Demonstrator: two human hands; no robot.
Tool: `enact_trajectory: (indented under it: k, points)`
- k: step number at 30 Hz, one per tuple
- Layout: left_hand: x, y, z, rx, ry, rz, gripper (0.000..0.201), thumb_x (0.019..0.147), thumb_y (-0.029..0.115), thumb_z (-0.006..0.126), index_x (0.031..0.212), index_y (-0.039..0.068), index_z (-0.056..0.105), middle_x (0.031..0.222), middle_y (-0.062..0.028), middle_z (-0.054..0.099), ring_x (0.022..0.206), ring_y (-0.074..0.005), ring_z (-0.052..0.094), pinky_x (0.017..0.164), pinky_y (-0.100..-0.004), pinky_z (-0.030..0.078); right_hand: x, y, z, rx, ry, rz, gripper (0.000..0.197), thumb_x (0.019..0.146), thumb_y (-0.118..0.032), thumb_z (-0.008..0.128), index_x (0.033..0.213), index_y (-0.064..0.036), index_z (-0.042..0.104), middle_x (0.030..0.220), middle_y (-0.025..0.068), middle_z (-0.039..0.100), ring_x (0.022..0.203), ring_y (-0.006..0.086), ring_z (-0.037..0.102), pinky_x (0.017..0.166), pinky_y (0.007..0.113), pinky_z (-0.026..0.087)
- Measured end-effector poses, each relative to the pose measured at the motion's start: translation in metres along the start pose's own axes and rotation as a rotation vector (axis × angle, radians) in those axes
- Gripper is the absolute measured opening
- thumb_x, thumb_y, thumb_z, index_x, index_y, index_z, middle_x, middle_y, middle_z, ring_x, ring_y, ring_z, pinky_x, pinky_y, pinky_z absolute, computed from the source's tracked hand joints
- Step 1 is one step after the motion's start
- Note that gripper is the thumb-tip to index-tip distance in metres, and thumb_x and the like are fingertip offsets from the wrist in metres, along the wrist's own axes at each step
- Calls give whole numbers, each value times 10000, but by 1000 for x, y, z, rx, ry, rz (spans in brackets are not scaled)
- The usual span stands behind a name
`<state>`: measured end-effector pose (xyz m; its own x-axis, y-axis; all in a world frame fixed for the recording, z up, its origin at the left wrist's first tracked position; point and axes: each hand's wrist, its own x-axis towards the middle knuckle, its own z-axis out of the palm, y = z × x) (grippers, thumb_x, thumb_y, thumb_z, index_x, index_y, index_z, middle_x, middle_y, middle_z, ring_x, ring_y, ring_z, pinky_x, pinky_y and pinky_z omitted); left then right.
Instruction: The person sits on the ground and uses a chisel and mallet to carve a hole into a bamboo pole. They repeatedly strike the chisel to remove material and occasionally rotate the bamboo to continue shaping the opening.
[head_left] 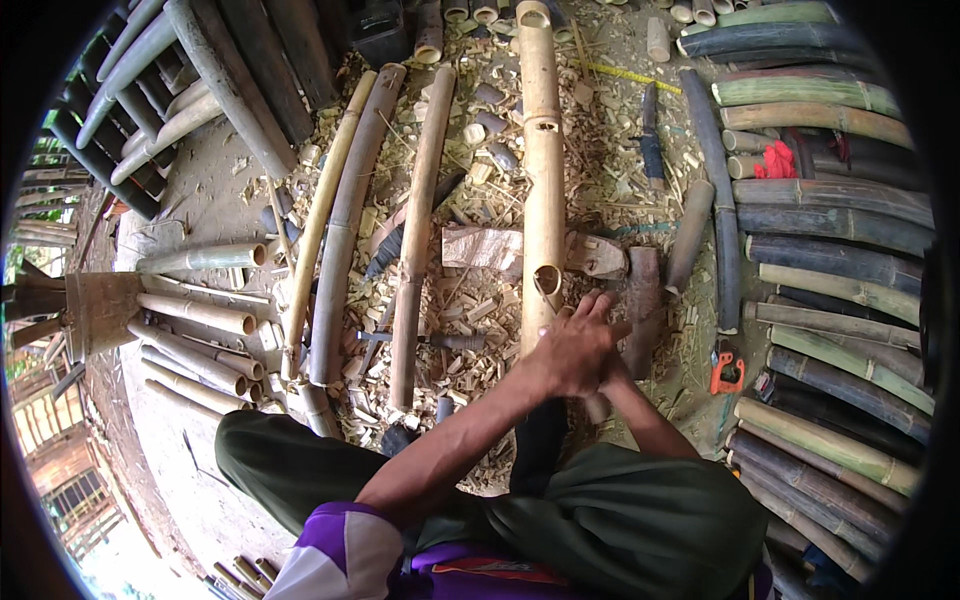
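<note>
A pale yellow bamboo pole [543,205] runs away from me across a rough wooden block [482,250]. Holes are cut in its upper side, the nearest one just ahead of my hands. A thin, narrow piece slants from that hole back toward my fingers; its kind cannot be made out. My left hand [572,348] is closed at the near part of the pole, knuckles up, covering most of what it grips. Tight against it on the right, my right hand [612,374] is also closed and largely hidden behind the left. The pole's near end is out of sight beneath my arms.
Wood chips cover the ground around the block. Long bamboo poles [350,230] lie to the left, and many more are stacked [840,215] along the right. A dark-handled knife [651,150], an orange-handled saw [727,370] and a hammer-like tool [440,341] lie nearby.
</note>
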<state>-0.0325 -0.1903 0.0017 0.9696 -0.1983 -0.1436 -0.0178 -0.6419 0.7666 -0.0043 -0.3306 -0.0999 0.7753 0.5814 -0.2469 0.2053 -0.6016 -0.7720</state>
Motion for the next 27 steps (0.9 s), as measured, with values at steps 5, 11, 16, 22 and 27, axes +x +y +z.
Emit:
enact_trajectory:
  k: [5,11,16,22,27]
  points:
    - [-21,16,31,174,162,192,687,723,49,689,1380,151,517,1530,-217,327,1454,-405,286,1206,-500,252,-15,22,6,-110,256,52,332,922,-252,650,1162,-37,572,1057,182,620,1017,341,614,919,444,494]
    - [-23,-9,52,263,118,132,752,701,56,698,1419,119,483,1537,-219,320,1465,-407,267,1208,-493,252,-15,33,23,-265,425,-41,328,885,-200,685,1134,-30,556,1045,213,620,983,380,639,870,467,516]
    - [-33,-10,46,103,254,2,586,764,28,631,1339,80,529,1393,-175,464,1311,-392,461,1096,-478,416,-15,44,12,-249,385,277,359,876,-167,648,1138,29,501,1088,268,565,1026,450,570,889,494,467]
    - [-63,-37,29,-48,422,-213,495,756,21,645,1245,62,585,1271,-176,555,1158,-389,564,984,-460,492,-24,11,4,-450,541,147,423,836,-110,694,1193,22,511,1091,265,560,1088,457,539,896,501,456]
    - [-93,-92,6,-8,643,-414,419,737,1,648,1156,22,634,1182,-206,608,1133,-397,581,977,-455,487,-2,-70,6,-138,425,-194,303,855,-66,666,1138,-36,564,1042,197,577,999,396,580,852,474,482]
